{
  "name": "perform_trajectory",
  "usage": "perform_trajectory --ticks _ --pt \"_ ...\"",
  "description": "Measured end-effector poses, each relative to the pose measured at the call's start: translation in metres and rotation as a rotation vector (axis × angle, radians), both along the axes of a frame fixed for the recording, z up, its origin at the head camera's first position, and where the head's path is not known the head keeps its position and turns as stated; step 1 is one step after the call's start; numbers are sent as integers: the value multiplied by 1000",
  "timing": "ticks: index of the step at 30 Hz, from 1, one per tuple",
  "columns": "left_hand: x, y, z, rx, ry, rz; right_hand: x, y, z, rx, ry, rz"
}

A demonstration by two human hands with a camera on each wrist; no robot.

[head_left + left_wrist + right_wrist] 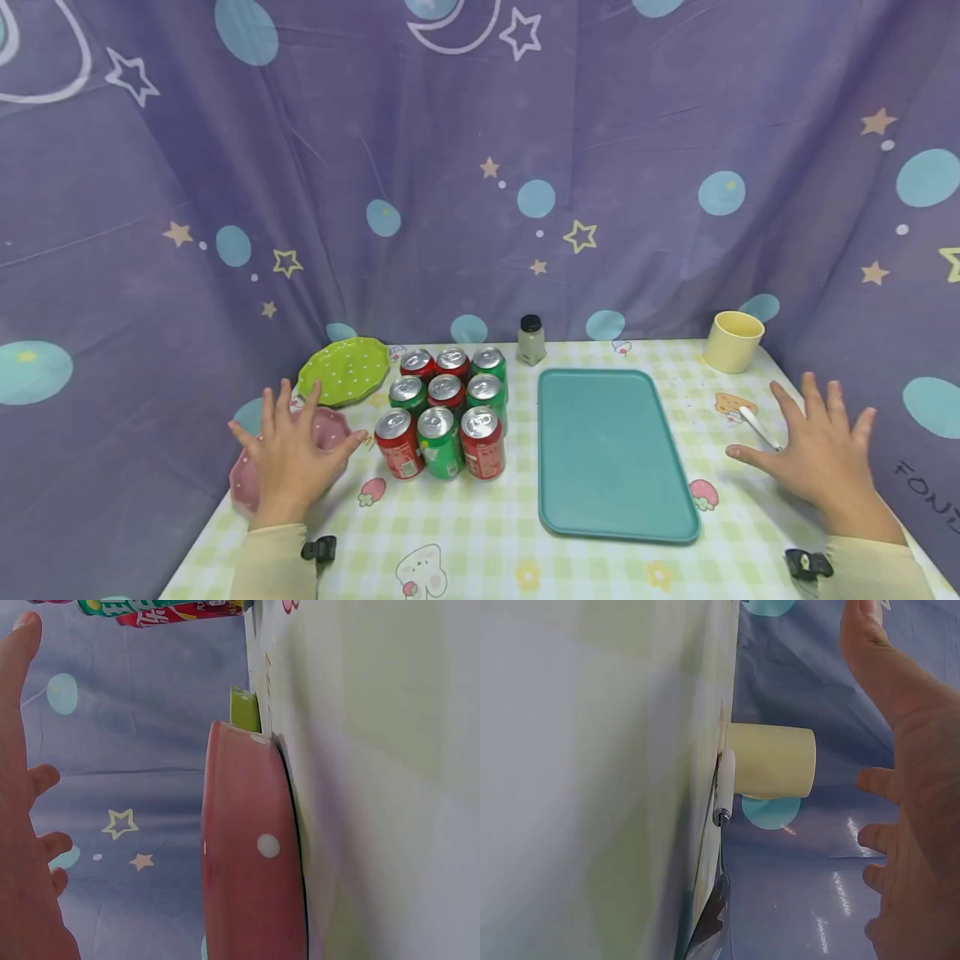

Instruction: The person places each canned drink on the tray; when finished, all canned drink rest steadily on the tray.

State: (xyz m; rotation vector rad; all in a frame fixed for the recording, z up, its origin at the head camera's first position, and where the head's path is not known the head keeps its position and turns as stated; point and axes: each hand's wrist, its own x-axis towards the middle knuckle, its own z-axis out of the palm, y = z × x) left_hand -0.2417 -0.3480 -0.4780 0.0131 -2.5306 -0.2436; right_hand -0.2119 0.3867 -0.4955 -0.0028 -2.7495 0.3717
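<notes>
My left hand (294,454), fingers spread and holding nothing, hovers above a pink dish with white dots (247,479). In the left wrist view the dish's side (251,847) stands on the cloth below the palm. Spread likewise, my right hand (825,454) is in the air at the right side, over a utensil with a white handle (757,425). The right wrist view shows its shiny metal end (711,922) lying low on the table. Several red and green soda cans (438,442) stand upright in rows, right of my left hand. Between the hands lies a teal rectangular tray (615,458).
A green dotted plate (345,371) sits at the back left, behind the pink dish. A shaker with a black lid (531,342) stands behind the tray. At the back right is a yellow cup (733,342). Purple curtain (480,167) surrounds the checked tablecloth (480,550).
</notes>
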Motion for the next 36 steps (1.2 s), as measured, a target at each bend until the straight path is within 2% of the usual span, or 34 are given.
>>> perform_trajectory --ticks 6,10,15,19,23,26,31,36 --pt "0 2 0 25 -9 -25 -1 -2 -1 -24 -28 35" --pt "0 4 0 55 6 -71 0 -7 1 -64 -55 96" --pt "3 12 3 92 13 -165 4 -18 4 -169 -178 204" --pt "7 21 3 224 -65 -265 10 -27 2 -280 -267 281" --pt "10 28 -3 460 -174 -361 18 -36 -4 -359 -313 355" --pt "11 33 -8 597 -219 -422 25 -43 -7 -404 -334 411" --pt "11 41 -11 679 -248 -510 30 -53 -8 -481 -397 510" --pt "11 47 -13 719 -290 -548 30 -59 -10 -546 -473 615"
